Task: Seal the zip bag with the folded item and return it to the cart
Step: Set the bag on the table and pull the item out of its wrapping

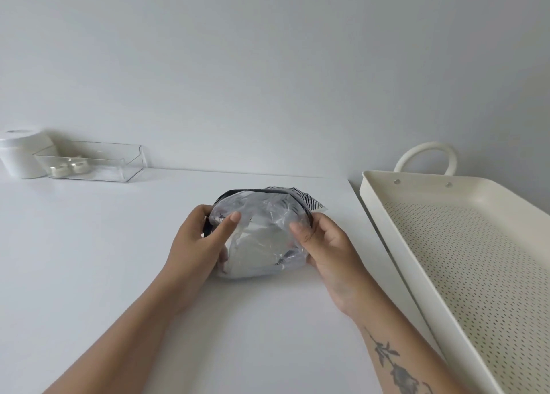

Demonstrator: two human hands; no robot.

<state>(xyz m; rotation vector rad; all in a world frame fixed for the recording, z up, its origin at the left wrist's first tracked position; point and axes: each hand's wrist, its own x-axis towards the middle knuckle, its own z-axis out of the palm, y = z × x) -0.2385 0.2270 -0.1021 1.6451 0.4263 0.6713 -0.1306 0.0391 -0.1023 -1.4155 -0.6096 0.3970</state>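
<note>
A clear zip bag with a dark zipper edge along its far side rests on the white table. Inside it a folded white item bulges, and a striped edge shows at the bag's far right corner. My left hand grips the bag's left side, forefinger lying on top. My right hand grips its right side, thumb on the plastic. The cream cart tray, perforated and with a loop handle, stands to the right of the table.
At the back left stand a white round container and a clear plastic box holding small jars. A white wall rises behind the table. The table's right edge runs close beside the cart tray.
</note>
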